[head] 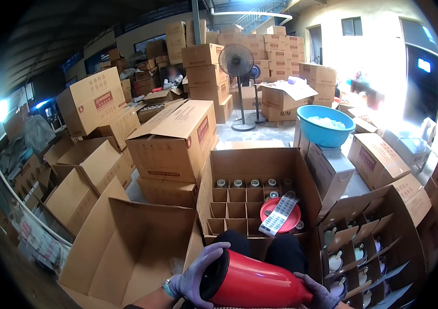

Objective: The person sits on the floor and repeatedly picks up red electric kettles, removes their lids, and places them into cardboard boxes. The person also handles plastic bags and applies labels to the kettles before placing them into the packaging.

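Note:
A glossy red vacuum flask body (259,280) lies on its side across my lap. My left hand (194,284), in a grey-purple glove, grips its wide black end. The gloved fingers of my right hand (317,289) hold the narrower red end. Just beyond my knees stands an open carton with cardboard dividers (236,210). Several glass pieces with round pale tops (255,183) fill its back row. On the dividers at the right rests a red plastic dish (294,216), with a strip of printed stickers (279,216) across it.
An open carton (153,239) stands at my left. At right, a divided carton (381,204) holds several silvery glass liners (335,262). A blue basin (325,133) sits on a box ahead. Stacked cartons (203,77), a standing fan (238,77) and a seated person (172,77) are farther back.

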Demonstrator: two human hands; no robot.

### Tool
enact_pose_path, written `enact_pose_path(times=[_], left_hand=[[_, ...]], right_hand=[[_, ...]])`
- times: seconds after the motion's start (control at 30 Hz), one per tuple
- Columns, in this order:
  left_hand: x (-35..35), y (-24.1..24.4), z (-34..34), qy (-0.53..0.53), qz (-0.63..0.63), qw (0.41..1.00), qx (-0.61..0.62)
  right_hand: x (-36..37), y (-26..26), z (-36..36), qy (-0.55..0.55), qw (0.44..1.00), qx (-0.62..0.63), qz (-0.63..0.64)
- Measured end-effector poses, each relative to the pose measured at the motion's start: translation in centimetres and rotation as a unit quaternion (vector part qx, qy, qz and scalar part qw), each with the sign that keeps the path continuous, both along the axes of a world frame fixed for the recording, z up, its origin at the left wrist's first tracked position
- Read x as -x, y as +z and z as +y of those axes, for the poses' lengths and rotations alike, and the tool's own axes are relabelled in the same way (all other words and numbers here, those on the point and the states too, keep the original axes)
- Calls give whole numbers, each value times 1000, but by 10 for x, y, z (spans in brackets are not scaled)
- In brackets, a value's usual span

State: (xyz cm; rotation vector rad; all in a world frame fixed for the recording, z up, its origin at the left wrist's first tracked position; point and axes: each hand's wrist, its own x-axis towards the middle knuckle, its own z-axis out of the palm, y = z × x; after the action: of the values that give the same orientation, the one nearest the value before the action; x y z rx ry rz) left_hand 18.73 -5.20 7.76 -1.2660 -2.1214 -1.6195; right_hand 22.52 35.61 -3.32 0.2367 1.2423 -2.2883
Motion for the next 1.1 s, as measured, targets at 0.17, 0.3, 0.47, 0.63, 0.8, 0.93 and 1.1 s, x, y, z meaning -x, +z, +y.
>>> enact_pose_path(times=[0.17,0.3,0.47,0.63,0.8,0.93,1.1], left_hand=[[-11,8,4,12,78,997,-10],[-5,-1,10,64,110,992,-14],[11,-69,4,-8,-488,772,-407],[-15,-39,-1,120,-329,865,-359],[-15,-9,-8,162,165,972,-35],[-14,-32,5,192,-135,938,-254],[-5,-49,7,139,-394,824,-383]], right_hand=[[7,30,-1,54,983,105,-139],[32,91,-12,7,998,-65,15],[56,143,-33,-90,678,-343,644],[70,126,-40,13,866,-183,465],[83,107,-22,112,984,-56,128],[79,135,-37,12,881,-211,423],[106,88,-38,-84,795,-293,524]])
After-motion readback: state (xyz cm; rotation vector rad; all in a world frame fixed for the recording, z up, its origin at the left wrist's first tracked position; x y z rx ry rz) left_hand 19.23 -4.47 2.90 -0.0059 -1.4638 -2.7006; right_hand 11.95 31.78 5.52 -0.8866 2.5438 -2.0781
